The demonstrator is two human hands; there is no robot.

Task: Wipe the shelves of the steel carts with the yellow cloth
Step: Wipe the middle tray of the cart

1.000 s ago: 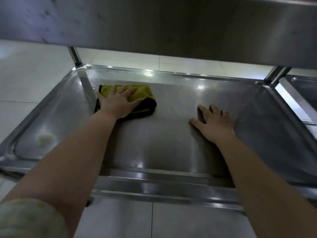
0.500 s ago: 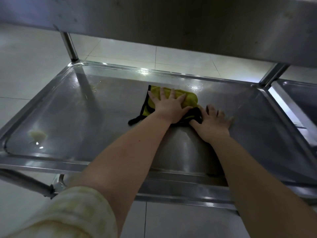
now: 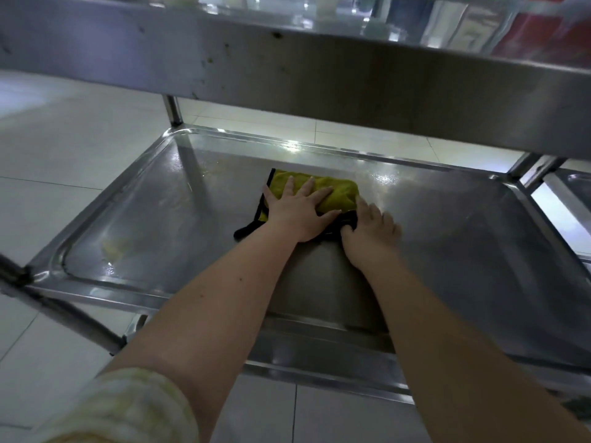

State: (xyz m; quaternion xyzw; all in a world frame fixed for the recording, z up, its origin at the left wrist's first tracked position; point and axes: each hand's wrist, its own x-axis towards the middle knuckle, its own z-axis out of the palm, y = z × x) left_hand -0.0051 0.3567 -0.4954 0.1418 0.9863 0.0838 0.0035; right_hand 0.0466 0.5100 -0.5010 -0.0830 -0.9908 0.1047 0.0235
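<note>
Swept cloth [image 3: 339, 193] from frame left to centre under left hand [image 3: 297, 215], pressed flat; now touching right hand [image 3: 372, 233], fingers laid flat. Likely leaves right half of shelf [image 3: 463, 219] unwiped.

Bare forearms, pale yellow-checked left sleeve [image 3: 128, 407]

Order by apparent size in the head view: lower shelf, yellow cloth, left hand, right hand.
1. lower shelf
2. yellow cloth, partly covered
3. left hand and right hand: alike, unranked
</note>
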